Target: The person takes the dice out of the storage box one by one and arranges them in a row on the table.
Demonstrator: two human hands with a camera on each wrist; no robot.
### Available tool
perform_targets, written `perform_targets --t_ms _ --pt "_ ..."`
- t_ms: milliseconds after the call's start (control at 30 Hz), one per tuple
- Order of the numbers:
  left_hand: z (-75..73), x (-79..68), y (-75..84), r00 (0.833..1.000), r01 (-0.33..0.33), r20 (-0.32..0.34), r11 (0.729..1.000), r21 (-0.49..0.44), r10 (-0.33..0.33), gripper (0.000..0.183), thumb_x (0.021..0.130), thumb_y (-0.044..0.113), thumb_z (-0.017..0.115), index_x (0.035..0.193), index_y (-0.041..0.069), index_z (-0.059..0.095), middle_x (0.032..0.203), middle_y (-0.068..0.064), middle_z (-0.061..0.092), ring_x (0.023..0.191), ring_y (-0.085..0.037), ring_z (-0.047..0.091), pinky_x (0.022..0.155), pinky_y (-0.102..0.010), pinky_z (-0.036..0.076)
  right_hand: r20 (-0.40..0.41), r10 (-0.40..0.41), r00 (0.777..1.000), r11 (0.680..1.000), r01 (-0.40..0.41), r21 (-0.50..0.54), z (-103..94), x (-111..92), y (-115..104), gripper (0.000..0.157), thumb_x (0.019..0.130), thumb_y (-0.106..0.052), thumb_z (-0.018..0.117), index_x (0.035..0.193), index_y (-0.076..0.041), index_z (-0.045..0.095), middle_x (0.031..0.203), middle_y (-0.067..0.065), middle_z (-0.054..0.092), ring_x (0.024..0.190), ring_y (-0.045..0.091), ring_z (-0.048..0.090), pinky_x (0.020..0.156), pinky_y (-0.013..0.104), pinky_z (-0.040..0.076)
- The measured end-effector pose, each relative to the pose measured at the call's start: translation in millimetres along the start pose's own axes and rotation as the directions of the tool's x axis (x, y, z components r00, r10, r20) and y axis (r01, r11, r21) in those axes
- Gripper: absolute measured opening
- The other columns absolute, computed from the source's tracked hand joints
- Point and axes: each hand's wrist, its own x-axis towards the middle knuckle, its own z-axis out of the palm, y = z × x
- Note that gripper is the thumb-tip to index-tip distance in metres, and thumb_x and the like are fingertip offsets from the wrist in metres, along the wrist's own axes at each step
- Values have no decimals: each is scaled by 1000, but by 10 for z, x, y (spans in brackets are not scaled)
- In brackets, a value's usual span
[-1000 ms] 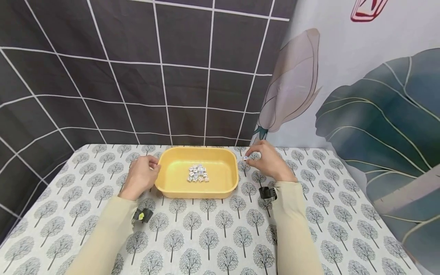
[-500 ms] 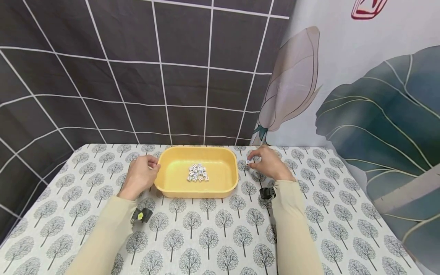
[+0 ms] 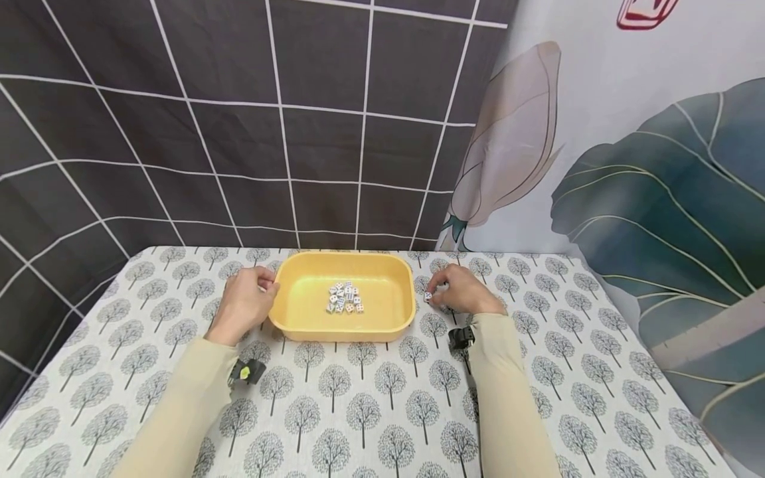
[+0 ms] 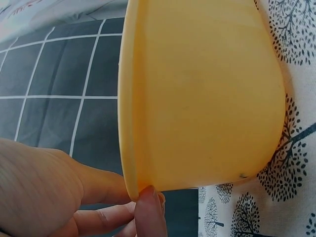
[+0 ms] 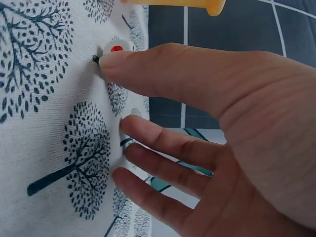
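Observation:
My left hand (image 3: 242,302) pinches the left rim of a yellow plastic basin (image 3: 337,336); in the left wrist view, thumb and fingers meet on the lip of the basin (image 4: 207,98). Several white dice (image 3: 349,292) lie clustered on the basin floor. To the right of the basin, my right hand (image 3: 463,290) holds one white die (image 3: 427,297) low over the tablecloth. In the right wrist view the thumb covers part of this die (image 5: 118,45), a red pip shows, and the other fingers spread near the cloth.
A white tablecloth (image 3: 358,411) printed with grey trees covers the table. Behind it hangs a dark cloth (image 3: 233,146) with white grid lines. At the right is a pale hanging (image 3: 597,119) with a large flower and leaf. Black cameras (image 3: 460,338) sit on both wrists.
My right hand has come down toward the tablecloth with the die, which is now lower beside the basin's right side. The left hand and basin have stayed put.

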Motion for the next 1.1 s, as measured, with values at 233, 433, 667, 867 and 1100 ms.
perform_targets --t_ms 233,433,667,867,1100 --pt "-1 -3 18 1000 -2 -6 1000 -2 2 29 100 8 57 122 -10 63 110 -24 65 86 -26 63 65 -24 55 0 0 1000 1000 0 -23 -15 0 -4 19 82 -9 81 100 -14 78 133 13 66 118 32 58 103 53 53" --pt "7 -6 15 1000 2 -7 1000 3 -2 30 100 8 58 123 -9 63 110 -24 66 87 -27 63 65 -24 54 -1 13 1000 1000 -13 -22 -5 -1 -7 20 82 -9 82 101 -14 78 134 13 65 119 32 58 103 52 54" --pt "13 -6 13 1000 17 1 1000 -2 -17 32 100 8 57 126 -10 61 112 -24 64 86 -26 64 63 -24 56 -17 30 999 999 -30 -23 8 3 -5 21 82 -9 82 102 -14 79 138 15 63 124 34 56 105 55 53" --pt "13 -7 14 1000 13 2 1000 -8 -13 31 100 7 57 126 -10 60 112 -25 64 86 -27 64 63 -25 56 -25 40 999 999 -40 -7 17 -11 -8 25 82 -10 82 106 -15 79 138 14 63 131 36 54 110 58 49" --pt "16 -9 15 1000 10 -3 1000 0 -10 30 100 6 57 124 -10 61 111 -24 65 85 -25 63 64 -24 55 -26 32 999 999 -31 10 -8 -47 -34 33 83 -11 82 116 -15 76 139 12 63 135 38 52 112 62 47"
